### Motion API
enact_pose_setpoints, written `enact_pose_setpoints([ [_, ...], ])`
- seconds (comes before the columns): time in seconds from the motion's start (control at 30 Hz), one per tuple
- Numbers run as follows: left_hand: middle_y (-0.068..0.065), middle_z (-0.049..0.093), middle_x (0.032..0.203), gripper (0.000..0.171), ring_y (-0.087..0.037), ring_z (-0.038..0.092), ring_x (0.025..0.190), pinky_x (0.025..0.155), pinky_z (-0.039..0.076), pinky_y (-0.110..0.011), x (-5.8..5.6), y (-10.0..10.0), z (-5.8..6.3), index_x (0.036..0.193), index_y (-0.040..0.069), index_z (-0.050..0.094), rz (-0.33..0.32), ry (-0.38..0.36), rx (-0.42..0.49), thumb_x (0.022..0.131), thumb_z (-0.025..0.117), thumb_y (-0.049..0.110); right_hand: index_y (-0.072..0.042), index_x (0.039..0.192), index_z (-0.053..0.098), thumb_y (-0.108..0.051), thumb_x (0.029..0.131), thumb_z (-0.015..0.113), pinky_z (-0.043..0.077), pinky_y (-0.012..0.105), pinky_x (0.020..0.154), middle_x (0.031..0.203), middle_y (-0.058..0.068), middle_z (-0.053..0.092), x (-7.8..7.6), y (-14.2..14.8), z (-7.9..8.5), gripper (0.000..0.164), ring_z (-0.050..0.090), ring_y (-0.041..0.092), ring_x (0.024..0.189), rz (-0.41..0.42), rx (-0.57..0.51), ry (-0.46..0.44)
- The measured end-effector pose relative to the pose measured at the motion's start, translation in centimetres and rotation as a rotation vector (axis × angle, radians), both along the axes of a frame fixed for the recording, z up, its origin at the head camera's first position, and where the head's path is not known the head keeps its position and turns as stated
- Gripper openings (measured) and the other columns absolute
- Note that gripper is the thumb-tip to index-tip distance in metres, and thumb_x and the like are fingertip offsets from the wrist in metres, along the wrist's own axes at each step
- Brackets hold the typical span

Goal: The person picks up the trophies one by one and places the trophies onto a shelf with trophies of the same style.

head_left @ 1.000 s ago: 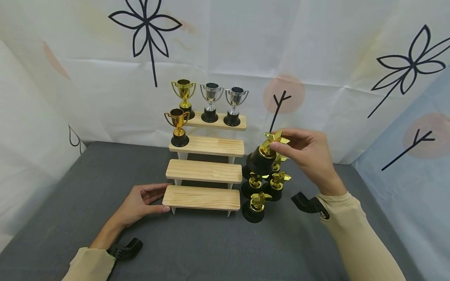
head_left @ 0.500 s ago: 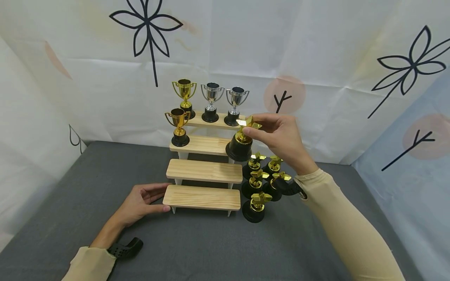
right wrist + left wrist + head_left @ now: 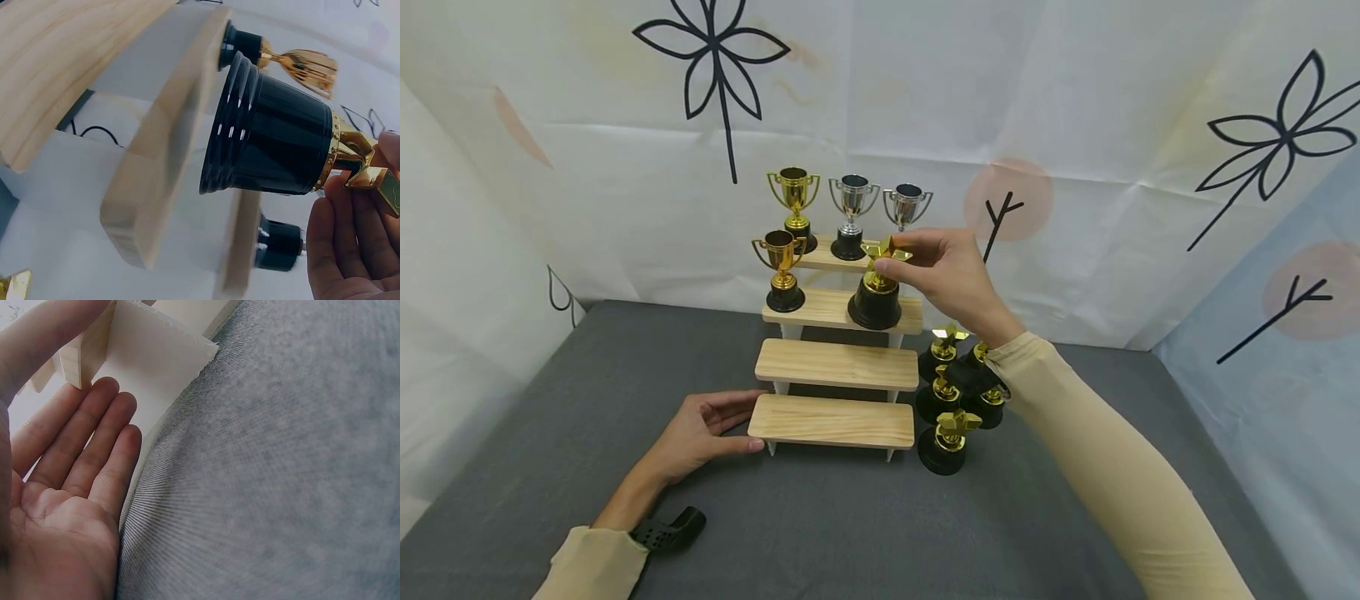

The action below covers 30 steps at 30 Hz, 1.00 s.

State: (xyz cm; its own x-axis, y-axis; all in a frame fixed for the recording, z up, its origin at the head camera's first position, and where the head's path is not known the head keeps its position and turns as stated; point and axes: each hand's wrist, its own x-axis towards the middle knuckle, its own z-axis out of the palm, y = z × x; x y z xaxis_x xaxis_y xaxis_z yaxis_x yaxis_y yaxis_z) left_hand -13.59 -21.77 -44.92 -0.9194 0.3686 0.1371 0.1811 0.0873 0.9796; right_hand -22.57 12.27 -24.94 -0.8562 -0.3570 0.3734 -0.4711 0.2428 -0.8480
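Head view: right hand pinches star trophy, left hand uncurled at rack; best seat base flat before releasing.

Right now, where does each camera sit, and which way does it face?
Head: worn on the head, facing forward and down at the four-step pale wooden stand; left fingers, right fingers and beige sleeves show.
Left wrist: worn there, facing the stand's side and the grey cloth tabletop; left fingers and palm show.
Right wrist: worn there, facing the black-and-gold star trophy; right fingers holding its star show.
Head and right wrist views share that trophy, the stand and right fingers.
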Motion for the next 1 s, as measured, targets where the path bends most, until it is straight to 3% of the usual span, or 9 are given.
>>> enact_pose_setpoints([
  [0.5, -0.037, 0.050, 0.139, 0.067, -0.006, 0.062, 0.118, 0.099, 0.053, -0.024, 0.1, 0.0, 0.1, 0.138, -0.016, 0.051, -0.003, -0.009, 0.007, 0.080, 0.083, -0.005, 0.002, 0.119, 0.073, -0.011, 0.089, 0.081, 0.061, 0.033, 0.085, 0.106, 0.015, 0.075, -1.3, -2.4, -0.9, 0.034, 0.073, 0.021, 0.091, -0.018, 0.008, -0.023],
  [0.7, -0.036, 0.051, 0.139, 0.067, -0.008, 0.062, 0.119, 0.099, 0.053, -0.025, 0.0, -0.1, 0.0, 0.138, -0.016, 0.051, -0.011, -0.005, 0.009, 0.080, 0.083, -0.006, 0.000, 0.122, 0.072, -0.015, 0.089, 0.082, 0.062, 0.030, 0.073, 0.117, 0.011, 0.073, -1.3, -2.8, -1.0, 0.038, 0.074, 0.021, 0.091, -0.040, 0.038, -0.022],
  [0.83, -0.036, 0.051, 0.139, 0.067, -0.008, 0.062, 0.119, 0.099, 0.053, -0.024, -0.1, -0.1, -0.1, 0.137, -0.016, 0.051, -0.014, -0.002, 0.011, 0.080, 0.083, -0.006, 0.000, 0.121, 0.073, -0.016, 0.089, 0.082, 0.058, 0.027, 0.063, 0.113, 0.011, 0.074, -1.4, -3.2, -1.2, 0.037, 0.074, 0.021, 0.089, -0.039, 0.031, -0.026],
  [1.0, -0.037, 0.051, 0.138, 0.067, -0.008, 0.063, 0.119, 0.099, 0.054, -0.024, -0.1, -0.1, -0.1, 0.138, -0.016, 0.051, -0.016, -0.002, 0.013, 0.080, 0.083, -0.006, 0.001, 0.120, 0.073, -0.015, 0.089, 0.081, 0.060, 0.028, 0.068, 0.111, 0.011, 0.074, -1.5, -3.7, -1.3, 0.036, 0.074, 0.020, 0.089, -0.031, 0.016, -0.030],
])
